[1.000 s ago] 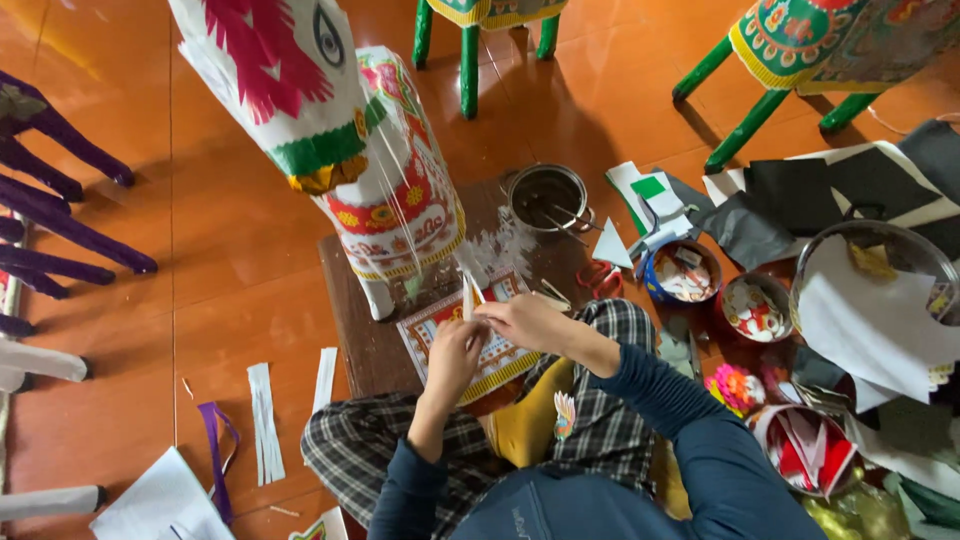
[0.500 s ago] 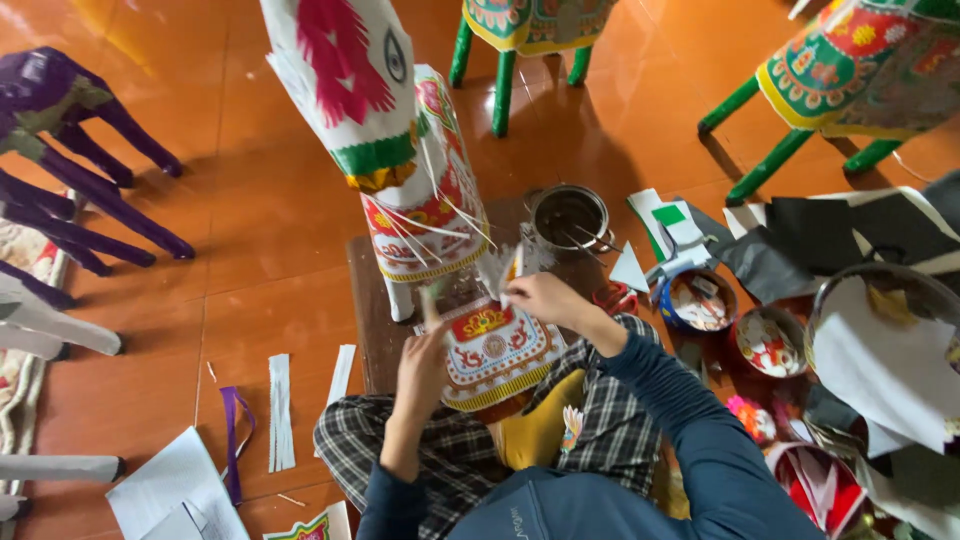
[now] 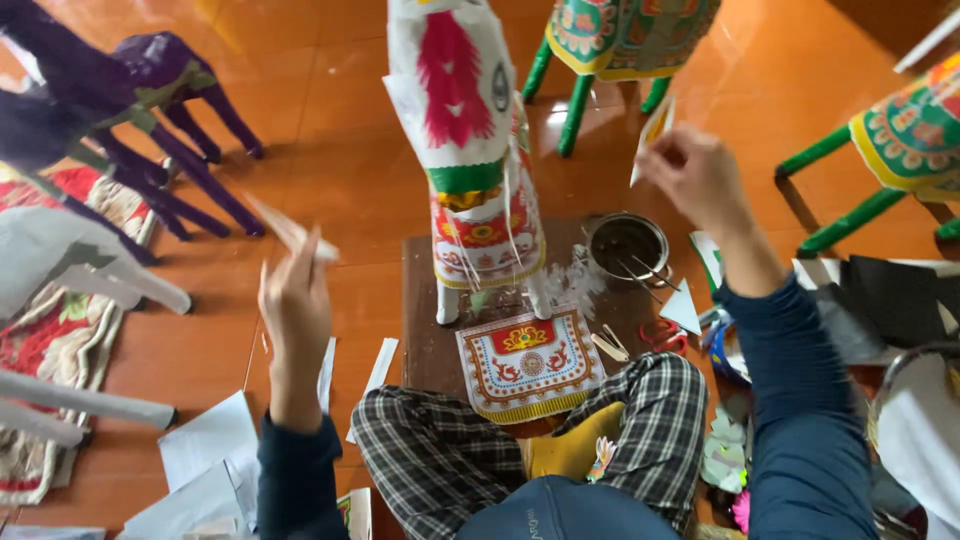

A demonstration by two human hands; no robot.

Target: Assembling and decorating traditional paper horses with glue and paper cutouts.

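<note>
A white paper animal figure [image 3: 470, 130] with a pink mane and a red and gold cloth stands on a brown board [image 3: 425, 340]. In front of it lies a patterned red and gold paper panel [image 3: 528, 362] on the board, by my checked trousers. My left hand [image 3: 293, 300] is raised to the left of the figure and pinches a thin pale paper strip [image 3: 290, 230]. My right hand [image 3: 697, 170] is raised to the right of the figure and holds a small white paper piece [image 3: 652, 130]. Both hands are well apart from the panel.
A metal bowl [image 3: 627, 245] with sticks sits on the board's right side, red scissors [image 3: 660, 335] beside it. Purple figures [image 3: 130, 90] stand at left, green-legged ones [image 3: 620, 40] at back and right. White paper strips [image 3: 380, 365] lie on the orange floor.
Both hands have left the patterned panel and swung up and apart, each carrying a paper piece. The panel now lies flat on the board. The view has moved closer.
</note>
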